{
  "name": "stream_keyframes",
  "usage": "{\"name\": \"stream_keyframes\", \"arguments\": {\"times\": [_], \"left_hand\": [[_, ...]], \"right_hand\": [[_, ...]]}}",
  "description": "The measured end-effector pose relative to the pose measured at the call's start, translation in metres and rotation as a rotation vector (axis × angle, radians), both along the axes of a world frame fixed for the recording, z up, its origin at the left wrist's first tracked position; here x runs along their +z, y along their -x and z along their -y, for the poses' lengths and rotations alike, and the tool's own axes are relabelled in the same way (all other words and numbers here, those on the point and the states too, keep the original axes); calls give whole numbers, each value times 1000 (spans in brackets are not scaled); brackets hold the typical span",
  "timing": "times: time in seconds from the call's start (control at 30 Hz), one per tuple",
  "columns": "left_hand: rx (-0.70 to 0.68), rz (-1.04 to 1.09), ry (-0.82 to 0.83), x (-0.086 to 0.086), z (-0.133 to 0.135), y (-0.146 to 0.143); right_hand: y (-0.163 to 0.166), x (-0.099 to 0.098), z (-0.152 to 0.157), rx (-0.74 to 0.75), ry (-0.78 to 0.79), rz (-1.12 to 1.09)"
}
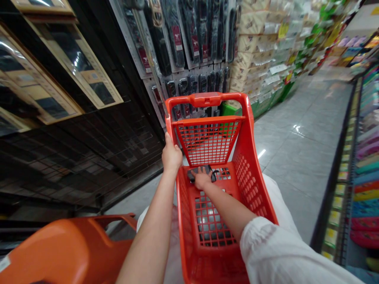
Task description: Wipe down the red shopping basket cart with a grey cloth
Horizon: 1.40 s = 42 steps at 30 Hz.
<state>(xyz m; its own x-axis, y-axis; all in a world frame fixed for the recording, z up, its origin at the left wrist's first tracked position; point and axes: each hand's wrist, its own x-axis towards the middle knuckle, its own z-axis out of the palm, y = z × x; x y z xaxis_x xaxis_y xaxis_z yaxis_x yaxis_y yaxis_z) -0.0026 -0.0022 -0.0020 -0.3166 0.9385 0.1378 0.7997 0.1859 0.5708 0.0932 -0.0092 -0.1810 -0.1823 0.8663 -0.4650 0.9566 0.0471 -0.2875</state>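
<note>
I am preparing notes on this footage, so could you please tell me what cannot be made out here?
Head view: much of the dark item in the red basket, hidden by the right hand.
Head view: the palm of the left hand, hidden by its own back.
Head view: the full shape of the orange object, cut off by the left and bottom edges.
Head view: wording on the hanging packages, too small and blurred.

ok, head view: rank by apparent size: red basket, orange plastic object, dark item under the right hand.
1. Red basket
2. Orange plastic object, cut off by the frame
3. Dark item, partly covered by the right hand
</note>
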Motion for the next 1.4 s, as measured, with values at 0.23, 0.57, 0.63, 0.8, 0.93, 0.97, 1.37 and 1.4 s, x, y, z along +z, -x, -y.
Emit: {"name": "stream_keyframes", "arguments": {"times": [0.23, 0.57, 0.63, 0.8, 0.93, 0.97, 1.37, 1.4], "left_hand": [[13, 16, 10, 4, 3, -1], [13, 37, -18, 1, 0, -7], [11, 34, -15, 2, -1, -8], [8, 16, -6, 4, -1, -10], [0, 13, -9, 3, 0, -9], [0, 12, -11, 3, -1, -9], [19, -32, 0, 1, 2, -5], [23, -32, -2, 1, 3, -5]], "right_hand": [[8, -3, 40, 150, -25, 25], [-52, 8, 40, -271, 117, 230], [-21, 8, 48, -205, 151, 197], [25, 4, 66, 1, 148, 92], [-25, 2, 51, -166, 217, 201], [-42, 2, 45, -248, 230, 223], [10, -7, 34, 148, 7, 96], [10, -7, 28, 178, -17, 72]]}}
